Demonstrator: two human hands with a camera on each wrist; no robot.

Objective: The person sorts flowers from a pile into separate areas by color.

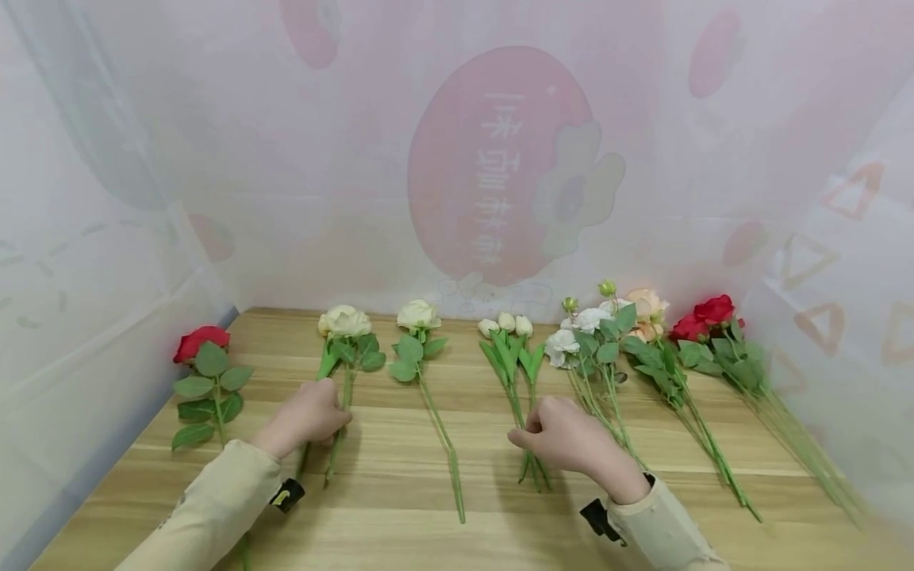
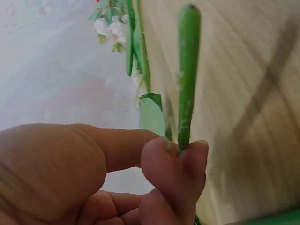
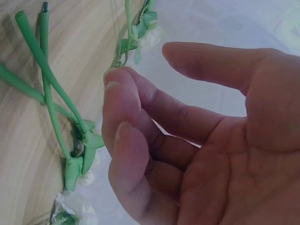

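My left hand (image 1: 309, 414) pinches the green stem (image 2: 188, 75) of a cream rose (image 1: 347, 322) between thumb and finger; the cut end sticks out past the fingertips. Beside that rose, a long green leaf (image 1: 328, 362) and a second stem pass partly behind the hand. Over the stems of several white tulips (image 1: 506, 322) hovers my right hand (image 1: 560, 434). Its fingers (image 3: 123, 93) are loosely bent, with the thumb apart from them and nothing held. In the right wrist view, the crossed tulip stems (image 3: 47, 70) lie beyond the fingers.
Between the hands lies another cream rose (image 1: 419, 316). A red rose (image 1: 202, 344) is at the left edge. White flowers (image 1: 591, 320), peach flowers (image 1: 646, 305) and red roses (image 1: 712, 311) lie to the right. A printed curtain (image 1: 343, 238) hangs behind the wooden table (image 1: 385, 507).
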